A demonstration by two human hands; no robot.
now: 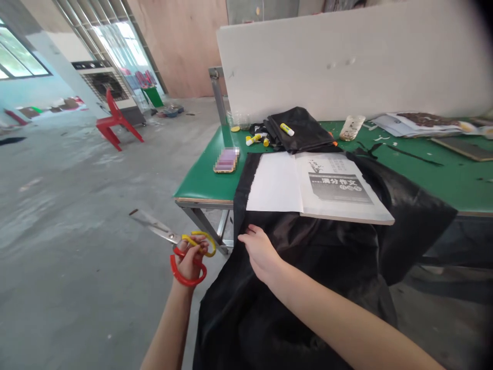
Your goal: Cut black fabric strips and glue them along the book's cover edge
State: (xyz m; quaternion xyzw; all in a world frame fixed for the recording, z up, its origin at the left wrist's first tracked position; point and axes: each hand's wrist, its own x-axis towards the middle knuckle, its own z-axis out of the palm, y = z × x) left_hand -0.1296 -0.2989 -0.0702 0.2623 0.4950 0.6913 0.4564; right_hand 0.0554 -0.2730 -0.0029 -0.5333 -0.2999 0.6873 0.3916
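Note:
My left hand (191, 257) is closed around a pair of scissors (169, 234) with one red and one yellow handle. The blades point up and left over the floor and look nearly closed. Beside the table's front edge, my right hand (260, 252) has its fingers around the left edge of a large black sheet (300, 288). This sheet drapes off the table toward me, and its folds hide part of the table frame. On its upper part lies an open book (339, 185), with a blank white page at left and printed Chinese characters at right.
The green table (204, 177) bears a phone (226, 160), folded black material (298, 128), a glue stick (287, 129) and black scraps. A white board (346, 67) stands behind. At left, a red chair (115, 123) stands on the concrete floor.

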